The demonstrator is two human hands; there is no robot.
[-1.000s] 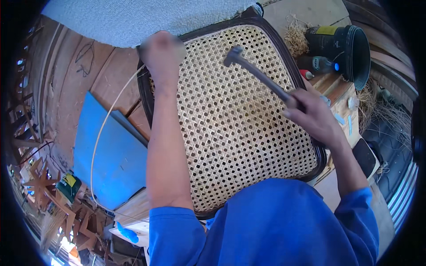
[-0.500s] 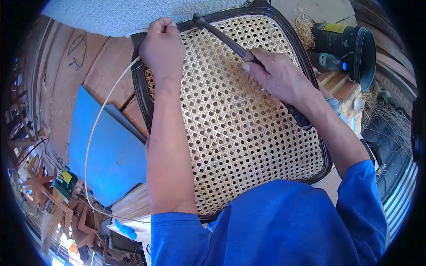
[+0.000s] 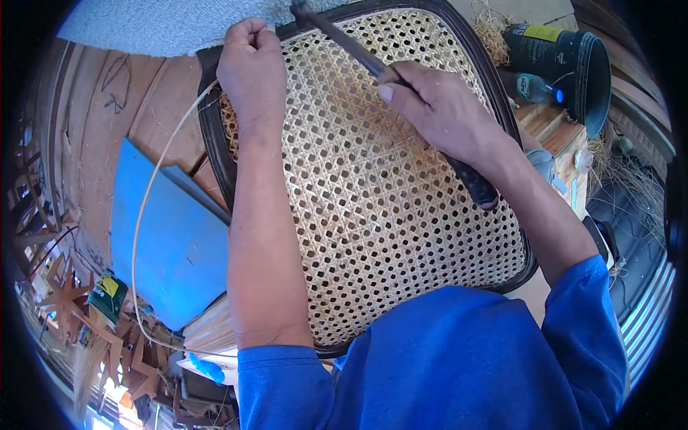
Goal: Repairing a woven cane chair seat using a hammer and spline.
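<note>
A chair panel of woven cane (image 3: 373, 186) in a dark frame (image 3: 210, 132) lies in front of me. My right hand (image 3: 451, 107) is closed round the handle of a hammer (image 3: 347, 46), held above the weave with its head toward the far left. At the frame's far left corner, my left hand (image 3: 251, 68) is closed, thumb and finger pinched together. Whatever it grips is hidden. A long pale cane strand (image 3: 149, 188) comes out from beneath this hand and loops down at the left.
Light blue textured cloth (image 3: 165, 29) lies at the far edge. A blue sheet (image 3: 165, 236) rests on planks at left. At right are a dark bucket (image 3: 595, 86) on its side, a plastic bottle (image 3: 534, 88) and loose fibres (image 3: 491, 39). Star-shaped pieces (image 3: 68, 294) lie lower left.
The hammer and my right hand have shifted a little to the far left. My left hand has moved slightly the same way, with the panel also sitting slightly farther left in view.
</note>
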